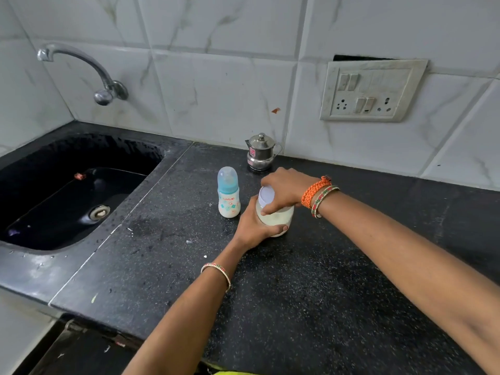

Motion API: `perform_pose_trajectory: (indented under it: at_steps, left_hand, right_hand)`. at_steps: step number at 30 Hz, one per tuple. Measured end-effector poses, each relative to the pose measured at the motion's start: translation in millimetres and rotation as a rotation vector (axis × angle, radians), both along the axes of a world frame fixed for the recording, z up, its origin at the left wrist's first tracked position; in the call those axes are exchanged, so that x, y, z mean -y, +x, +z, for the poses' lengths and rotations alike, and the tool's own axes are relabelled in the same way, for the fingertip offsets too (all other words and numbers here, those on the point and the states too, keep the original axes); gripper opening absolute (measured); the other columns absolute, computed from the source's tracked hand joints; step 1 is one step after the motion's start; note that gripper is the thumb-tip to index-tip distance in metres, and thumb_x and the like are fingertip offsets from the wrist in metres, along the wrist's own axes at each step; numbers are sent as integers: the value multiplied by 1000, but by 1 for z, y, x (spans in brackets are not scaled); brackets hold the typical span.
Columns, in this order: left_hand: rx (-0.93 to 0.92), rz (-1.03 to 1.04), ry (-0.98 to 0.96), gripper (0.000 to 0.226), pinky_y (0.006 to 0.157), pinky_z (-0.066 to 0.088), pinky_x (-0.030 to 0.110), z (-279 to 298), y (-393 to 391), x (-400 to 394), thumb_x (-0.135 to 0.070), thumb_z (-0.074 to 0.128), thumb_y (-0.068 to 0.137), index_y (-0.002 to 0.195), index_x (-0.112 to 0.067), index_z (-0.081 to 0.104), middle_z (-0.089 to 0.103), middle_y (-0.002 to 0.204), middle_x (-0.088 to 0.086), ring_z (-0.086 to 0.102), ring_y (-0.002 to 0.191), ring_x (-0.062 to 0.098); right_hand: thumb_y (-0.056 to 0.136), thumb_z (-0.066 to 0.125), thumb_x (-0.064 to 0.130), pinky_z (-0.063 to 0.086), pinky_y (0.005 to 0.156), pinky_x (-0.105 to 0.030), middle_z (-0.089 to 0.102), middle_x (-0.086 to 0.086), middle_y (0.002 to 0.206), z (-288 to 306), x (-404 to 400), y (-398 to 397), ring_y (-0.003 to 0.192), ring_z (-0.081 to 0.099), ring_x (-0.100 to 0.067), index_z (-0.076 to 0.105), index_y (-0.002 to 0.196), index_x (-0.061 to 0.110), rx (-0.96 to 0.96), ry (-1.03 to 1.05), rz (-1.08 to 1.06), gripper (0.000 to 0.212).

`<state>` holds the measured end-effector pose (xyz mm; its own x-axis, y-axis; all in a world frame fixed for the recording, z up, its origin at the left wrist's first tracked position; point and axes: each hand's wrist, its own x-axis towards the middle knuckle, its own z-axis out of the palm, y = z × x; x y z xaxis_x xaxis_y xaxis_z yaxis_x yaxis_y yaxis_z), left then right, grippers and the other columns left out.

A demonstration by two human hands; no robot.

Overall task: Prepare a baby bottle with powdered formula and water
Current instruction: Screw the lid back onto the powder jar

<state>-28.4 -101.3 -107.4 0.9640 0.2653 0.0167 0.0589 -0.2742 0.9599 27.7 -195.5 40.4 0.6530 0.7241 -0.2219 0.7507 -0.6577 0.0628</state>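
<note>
Near the bench's back edge, the left hand grips the powder jar low while the right hand's fingers curl round its lid; light, smooth, probably slippery, so hold the body firmly.

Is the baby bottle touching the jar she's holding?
Apart. The head view shows a strip of dark counter between the bottle and the jar, which the left hand and right hand grip.
</note>
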Motion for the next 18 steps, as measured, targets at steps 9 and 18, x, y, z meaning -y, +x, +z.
perform_pose_trajectory:
  at_steps: [9, 18]
  left_hand:
    - [11, -28, -27, 94, 93, 46, 23, -1, -9, 2, -40, 84, 47, 127, -31, 35, 57, 124, -8, 56, 113, 7]
    - [-1, -30, -7, 102, 94, 39, 15, 0, -8, 3, -27, 88, 55, 137, -32, 27, 51, 125, -15, 50, 113, -1]
  right_hand:
    - [83, 14, 79, 28, 51, -26, 49, -2, 59, 0, 4, -18, 55, 44, -16, 57, 64, 12, 199, -62, -299, 81]
    - [75, 72, 18, 41, 99, -38, 48, 4, 136, 15, 16, 11, 122, 44, -18, 51, 130, 44, -347, -28, 117, 64]
